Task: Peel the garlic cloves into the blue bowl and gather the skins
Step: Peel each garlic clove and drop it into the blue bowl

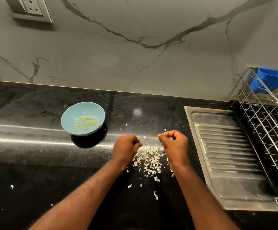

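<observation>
Your left hand [126, 146] and right hand [174, 143] sit just below the centre of the frame, on either side of the loose heap of papery white garlic skins [149, 156] on the glossy black stone countertop [35, 163]. Both have their fingers curled in toward the heap. Whether either one pinches a clove or a scrap of skin, I cannot tell, because the fingertips are turned away from view. Holding both hands right over the heap makes sense, since whatever you strip off drops onto the same spot.

The shallow round pale-blue bowl [83, 108] stands left of centre, well apart from your hands, with a thin scatter of small yellowish peeled garlic cloves [87, 123] in its bottom. Set to the side there, it keeps the cloves free of falling skin.

Peeling looks nearly finished, and the gathering is barely begun. Several stray skin flakes [155, 195] lie below the heap, others lie above it, and 1 lies far out at lower left [11, 186]. Sweep those inward, and keep them off the ribbed steel drainboard [226, 155] at the right.
</observation>
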